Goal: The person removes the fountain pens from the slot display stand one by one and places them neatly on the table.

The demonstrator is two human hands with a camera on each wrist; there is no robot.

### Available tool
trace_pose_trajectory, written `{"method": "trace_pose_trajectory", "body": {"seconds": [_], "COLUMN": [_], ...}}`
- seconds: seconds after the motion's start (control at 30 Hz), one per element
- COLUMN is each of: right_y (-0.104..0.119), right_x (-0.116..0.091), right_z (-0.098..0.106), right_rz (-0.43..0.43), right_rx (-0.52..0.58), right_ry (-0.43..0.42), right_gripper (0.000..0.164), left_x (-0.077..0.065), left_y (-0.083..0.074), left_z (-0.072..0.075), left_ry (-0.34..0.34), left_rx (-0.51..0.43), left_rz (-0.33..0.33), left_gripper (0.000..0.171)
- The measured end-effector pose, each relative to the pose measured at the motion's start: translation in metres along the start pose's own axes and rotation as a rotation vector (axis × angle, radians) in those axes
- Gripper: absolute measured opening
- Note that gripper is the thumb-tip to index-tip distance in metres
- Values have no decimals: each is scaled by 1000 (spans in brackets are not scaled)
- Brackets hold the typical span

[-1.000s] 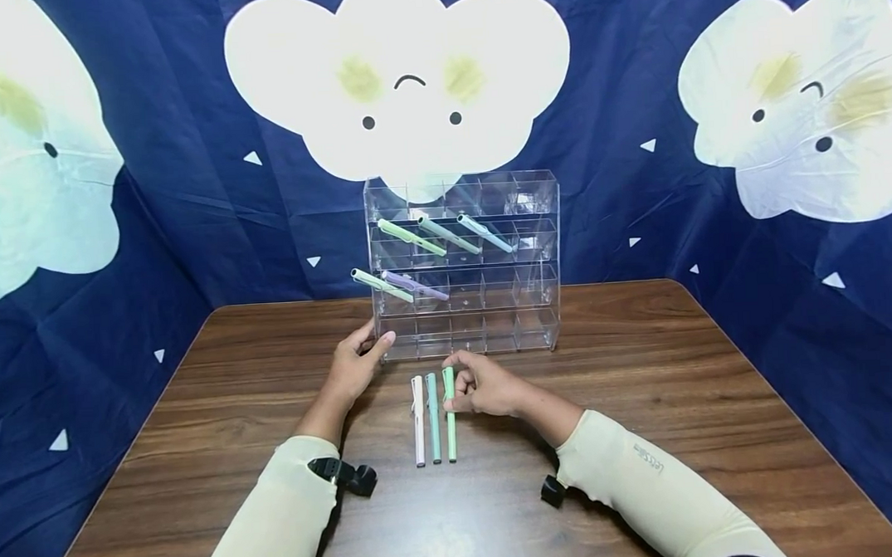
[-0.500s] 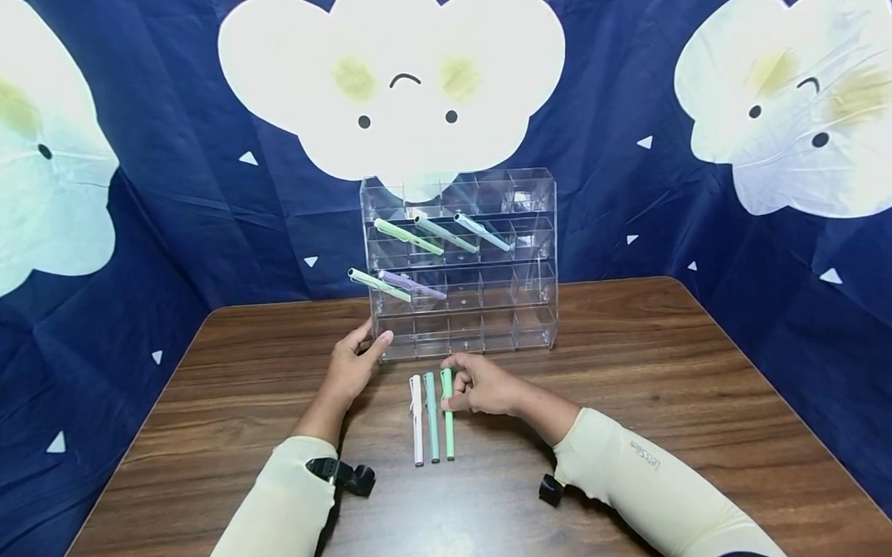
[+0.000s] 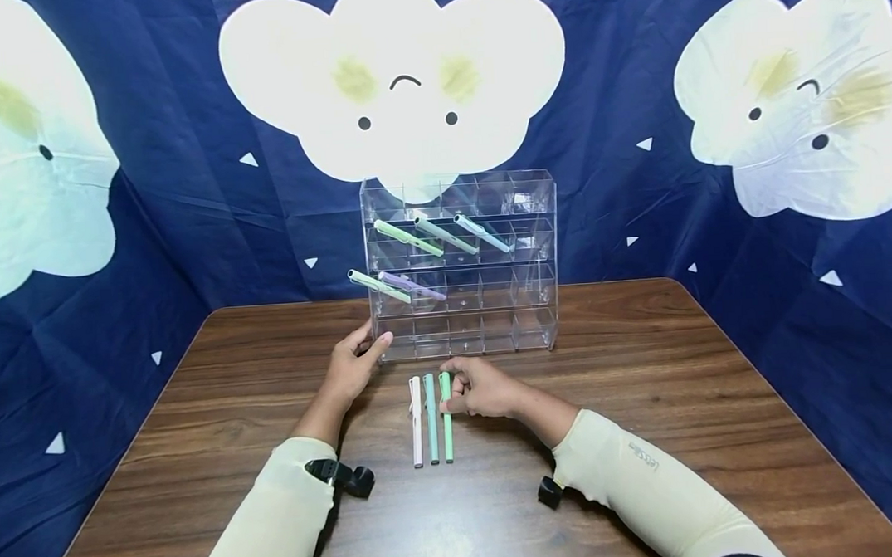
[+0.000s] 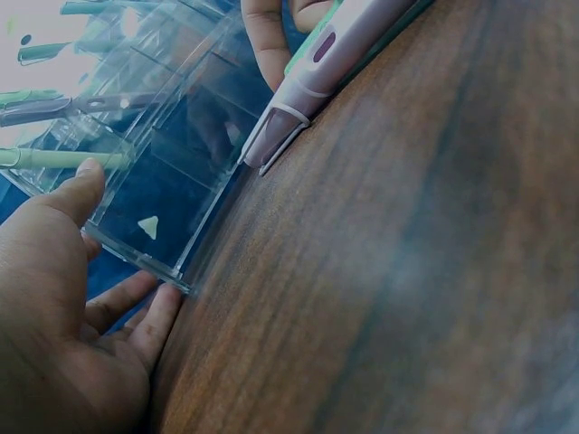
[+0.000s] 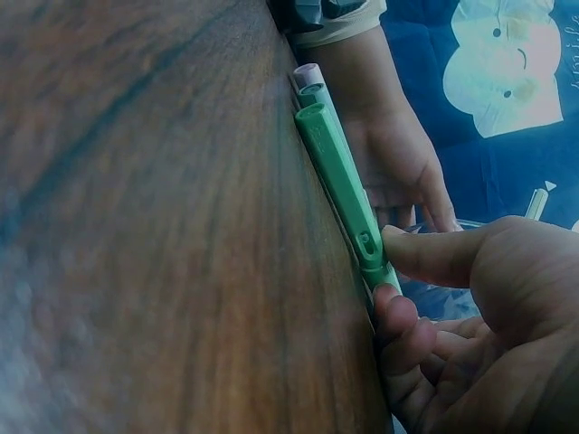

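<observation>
In the head view, my left hand (image 3: pixel 353 367) grips the lower left corner of a clear acrylic rack (image 3: pixel 501 342), thumb at the front and fingers by the side panel. My right hand (image 3: pixel 488 386) pinches a bright green pen (image 3: pixel 448 440) near its cap end, thumb against fingers. The right wrist view shows that green pen (image 5: pixel 339 172) lying along the table. Beside it, roughly parallel, are a teal pen (image 3: pixel 432 429) and a pale pinkish-white pen (image 3: pixel 417 429). In the left wrist view, the pale pen (image 4: pixel 312 77) partly hides the right hand.
Several capped pens lean in the rack's compartments: a light green pen (image 3: pixel 407 237), a grey-green pen (image 3: pixel 447 235) and a light blue pen (image 3: pixel 483 232) higher up, a mint pen (image 3: pixel 379 286) and a purple pen (image 3: pixel 414 286) below. A blue cloth backdrop (image 3: pixel 609 246) surrounds the wooden table (image 3: pixel 644 369).
The green pen's cap end has come slightly toward me and closer to the teal pen, with the right hand along. The left hand stays at the rack; the head view shifts a little.
</observation>
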State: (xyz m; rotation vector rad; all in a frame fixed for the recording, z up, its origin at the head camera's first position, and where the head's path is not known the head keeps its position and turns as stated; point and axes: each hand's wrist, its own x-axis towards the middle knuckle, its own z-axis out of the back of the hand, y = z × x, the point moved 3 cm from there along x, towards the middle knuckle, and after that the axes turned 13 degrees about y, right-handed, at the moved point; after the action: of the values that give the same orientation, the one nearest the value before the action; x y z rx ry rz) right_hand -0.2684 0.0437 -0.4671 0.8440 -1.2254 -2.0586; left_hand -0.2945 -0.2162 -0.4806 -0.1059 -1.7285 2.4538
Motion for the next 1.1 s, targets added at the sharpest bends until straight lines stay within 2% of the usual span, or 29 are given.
{"method": "trace_pose_trajectory", "body": {"seconds": [0.3, 0.63, 0.9, 1.1], "right_y": [3, 11, 24, 33], "right_x": [-1, -8, -15, -14], "right_z": [0, 4, 11, 15], "right_rz": [-1, 8, 47, 127], "right_rx": [-11, -31, -170, -200], "right_ry": [-1, 21, -1, -48], "right_gripper": [77, 87, 68, 55], "left_x": [-1, 0, 0, 0], "left_y": [-2, -1, 1, 1], "left_z": [2, 0, -1, 0], "left_ry": [-2, -8, -10, -10], "left_rx": [11, 15, -11, 1], "left_rz": [7, 15, 16, 15], "left_gripper": [65, 65, 64, 65]}}
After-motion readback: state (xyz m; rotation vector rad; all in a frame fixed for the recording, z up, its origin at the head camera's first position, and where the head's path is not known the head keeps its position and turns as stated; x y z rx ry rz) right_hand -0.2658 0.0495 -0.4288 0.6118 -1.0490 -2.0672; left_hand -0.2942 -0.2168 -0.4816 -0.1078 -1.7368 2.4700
